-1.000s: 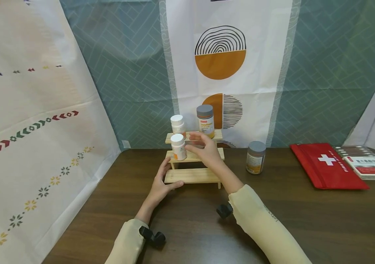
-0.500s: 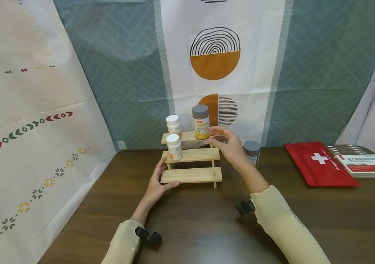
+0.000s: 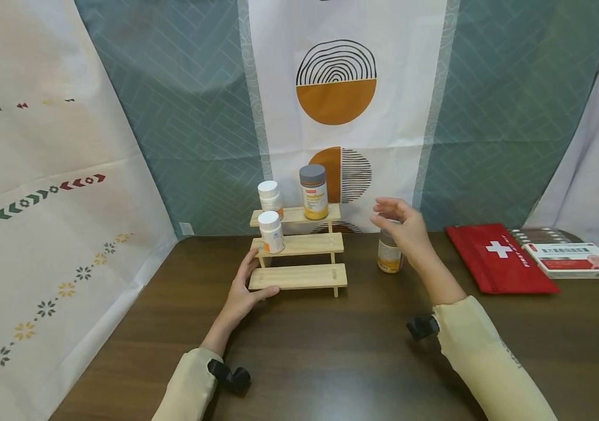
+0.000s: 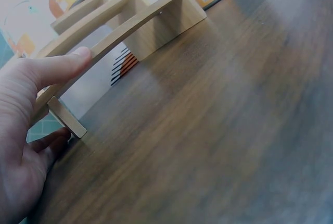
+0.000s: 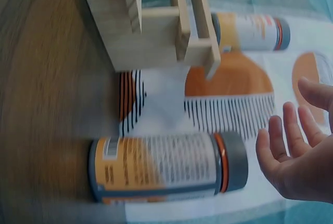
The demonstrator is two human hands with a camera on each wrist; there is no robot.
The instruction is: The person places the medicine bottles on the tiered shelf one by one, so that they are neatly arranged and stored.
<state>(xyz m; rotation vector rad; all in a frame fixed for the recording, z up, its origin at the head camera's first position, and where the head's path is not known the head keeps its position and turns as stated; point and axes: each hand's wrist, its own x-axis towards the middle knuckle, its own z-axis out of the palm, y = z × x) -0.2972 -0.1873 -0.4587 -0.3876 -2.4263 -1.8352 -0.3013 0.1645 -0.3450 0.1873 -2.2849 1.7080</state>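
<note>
A three-tier wooden display stand (image 3: pixel 298 277) rests on the table, and my left hand (image 3: pixel 241 290) grips its left end. In the left wrist view the thumb (image 4: pixel 62 67) lies on the front edge of the lowest tier, other fingers behind its leg. My right hand (image 3: pixel 406 232) is held with parted fingers just above a grey-capped supplement bottle (image 3: pixel 389 257), holding nothing. That bottle (image 5: pixel 161 164) stands upright on the table, apart from the fingertips in the right wrist view. One white pill bottle (image 3: pixel 271 233) stands on the middle tier.
On the top tier are another white pill bottle (image 3: pixel 270 199) and a grey-capped bottle (image 3: pixel 314 193). A red first aid pouch (image 3: pixel 499 257) lies right, beside a white and red box (image 3: pixel 573 260) and a brown item with a row of pale marks (image 3: pixel 539 236). Curtains hang behind.
My right hand has moved right, from beside the white bottle on the middle tier, past the stand, to above the bottle on the table. The left hand keeps its grip.
</note>
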